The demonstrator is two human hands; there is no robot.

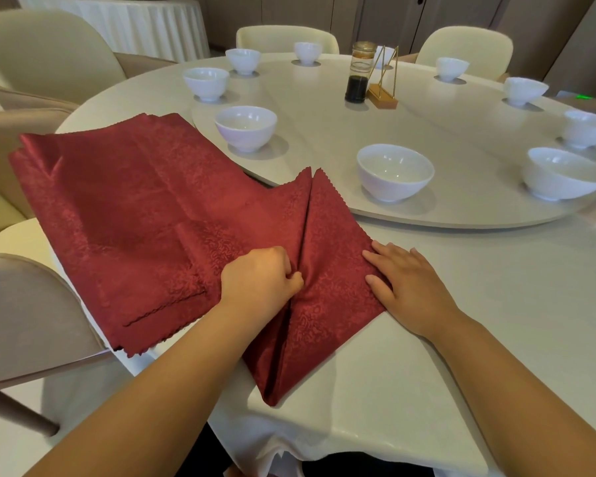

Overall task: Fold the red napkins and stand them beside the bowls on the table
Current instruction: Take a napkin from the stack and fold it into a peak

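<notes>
Red napkin (334,235) mid-fold at the near edge of the surface (461,304), close to a bowl (394,172).
Left hand (260,273) pinches its centre seam and right hand (410,287) presses flat on one flap; the tip at the edge could slide off, dragging the folds open.

head view | worn on the person's head | faces forward and down | close over the near table (496,304) edge | far chairs (286,37) visible

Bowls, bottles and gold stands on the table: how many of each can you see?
White bowls: 10 (one partly hidden)
Sauce bottle: 1
Gold stand: 1
Total: 12
</notes>
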